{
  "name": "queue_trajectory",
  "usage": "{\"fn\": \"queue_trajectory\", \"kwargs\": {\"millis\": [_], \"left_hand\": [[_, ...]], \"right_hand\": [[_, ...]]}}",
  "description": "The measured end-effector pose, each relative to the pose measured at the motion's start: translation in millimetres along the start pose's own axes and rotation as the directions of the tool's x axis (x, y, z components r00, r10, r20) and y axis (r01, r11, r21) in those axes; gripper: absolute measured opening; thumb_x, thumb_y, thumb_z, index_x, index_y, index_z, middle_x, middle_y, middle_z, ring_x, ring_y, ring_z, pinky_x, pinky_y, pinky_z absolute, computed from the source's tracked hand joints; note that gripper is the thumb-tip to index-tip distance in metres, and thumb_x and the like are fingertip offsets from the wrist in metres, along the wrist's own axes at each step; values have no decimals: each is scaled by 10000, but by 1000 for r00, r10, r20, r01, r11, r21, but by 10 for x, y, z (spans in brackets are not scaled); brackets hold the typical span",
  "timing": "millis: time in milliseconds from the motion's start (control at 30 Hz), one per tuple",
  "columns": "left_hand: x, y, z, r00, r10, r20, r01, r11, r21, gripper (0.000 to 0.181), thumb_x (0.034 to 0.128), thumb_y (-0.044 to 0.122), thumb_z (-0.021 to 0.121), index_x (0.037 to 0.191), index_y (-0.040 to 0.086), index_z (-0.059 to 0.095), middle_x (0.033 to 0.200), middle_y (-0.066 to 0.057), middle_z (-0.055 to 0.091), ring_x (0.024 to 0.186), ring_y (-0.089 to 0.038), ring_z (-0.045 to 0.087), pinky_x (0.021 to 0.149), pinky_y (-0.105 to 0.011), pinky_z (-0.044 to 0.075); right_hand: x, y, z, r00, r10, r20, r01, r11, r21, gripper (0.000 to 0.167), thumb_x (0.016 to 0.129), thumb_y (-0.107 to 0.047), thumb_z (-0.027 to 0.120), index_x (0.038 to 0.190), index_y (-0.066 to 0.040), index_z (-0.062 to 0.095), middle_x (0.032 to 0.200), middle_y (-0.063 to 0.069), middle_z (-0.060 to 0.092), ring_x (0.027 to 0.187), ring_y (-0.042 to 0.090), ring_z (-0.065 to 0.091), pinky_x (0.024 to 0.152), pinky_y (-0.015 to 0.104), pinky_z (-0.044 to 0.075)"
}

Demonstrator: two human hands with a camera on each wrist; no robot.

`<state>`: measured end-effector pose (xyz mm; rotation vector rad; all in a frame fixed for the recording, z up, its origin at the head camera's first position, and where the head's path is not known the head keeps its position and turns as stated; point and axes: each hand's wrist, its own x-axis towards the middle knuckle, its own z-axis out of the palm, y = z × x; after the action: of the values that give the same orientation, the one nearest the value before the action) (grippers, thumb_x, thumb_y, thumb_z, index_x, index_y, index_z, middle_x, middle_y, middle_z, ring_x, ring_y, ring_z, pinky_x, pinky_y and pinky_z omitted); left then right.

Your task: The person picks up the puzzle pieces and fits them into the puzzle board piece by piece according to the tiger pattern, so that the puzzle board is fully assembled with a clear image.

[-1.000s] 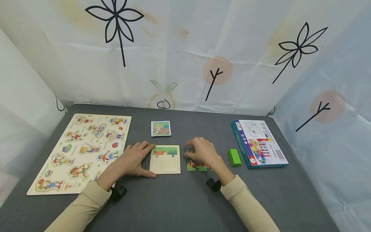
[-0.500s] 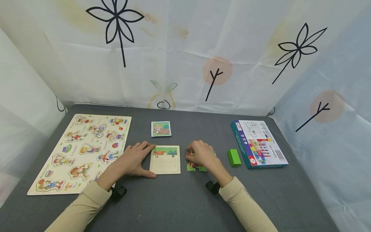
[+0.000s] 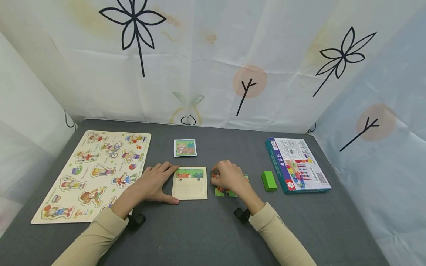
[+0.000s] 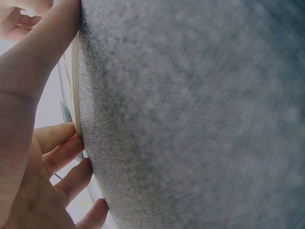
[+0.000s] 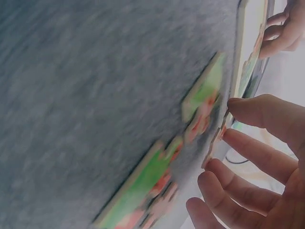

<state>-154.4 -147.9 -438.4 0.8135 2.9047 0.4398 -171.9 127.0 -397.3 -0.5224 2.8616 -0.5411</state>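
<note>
A wooden puzzle tray (image 3: 189,190) lies flat, with a strip of red-and-green picture pieces (image 3: 189,173) along its far side. My left hand (image 3: 154,184) rests at the tray's left edge, fingers fairly straight; thumb and fingertips touch the rim, also visible in the left wrist view. Right of the tray, my right hand (image 3: 229,175) pinches a thin puzzle piece (image 5: 217,138) between thumb and fingers. Its printed face is mostly turned away. Loose puzzle pieces (image 3: 219,192) lie below that hand, partly covered by it; a green-edged piece (image 5: 205,90) shows in the right wrist view.
A small picture card (image 3: 185,147) lies behind the tray. To the left is a large wooden board with figures (image 3: 100,170), partly under the left forearm. A green block (image 3: 269,181) and a flat box (image 3: 301,164) are at the right. Printed cloth hangs behind the table.
My right hand has shifted slightly left toward the tray and now holds a puzzle piece near its fingertips. A piece at the far right has come into view. My left hand stays in place.
</note>
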Motion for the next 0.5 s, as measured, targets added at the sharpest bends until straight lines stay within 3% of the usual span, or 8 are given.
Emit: {"fn": "queue_trajectory", "kwargs": {"millis": [100,333,500], "left_hand": [[3,-2,2,1000,-6,7,6,1000,-1,1115,676,767,790,1503,82,487,1362,-115,554,1219,-322,559,886,-538,442],[6,-2,0,1000,-17,12,17,1000,5,1121,671,783,780,1502,90,489,1360,-110,556,1209,-309,562,879,-531,445],[4,-3,-4,1000,-10,8,10,1000,4,1121,673,786,777,1502,88,490,1353,-108,557,1203,-306,564,862,-515,440]], "right_hand": [[13,-63,11,1000,-23,-14,23,1000,6,246,873,-109,727,1108,-77,795,1090,135,730,484,80,258,448,237,181],[83,-275,70,997,-72,-3,72,997,3,210,871,-187,764,1059,-102,802,1008,101,706,664,117,465,485,241,297],[130,-445,144,994,-107,26,107,994,-1,210,863,-209,768,1054,-127,801,1021,78,709,699,115,483,513,246,339]]}}
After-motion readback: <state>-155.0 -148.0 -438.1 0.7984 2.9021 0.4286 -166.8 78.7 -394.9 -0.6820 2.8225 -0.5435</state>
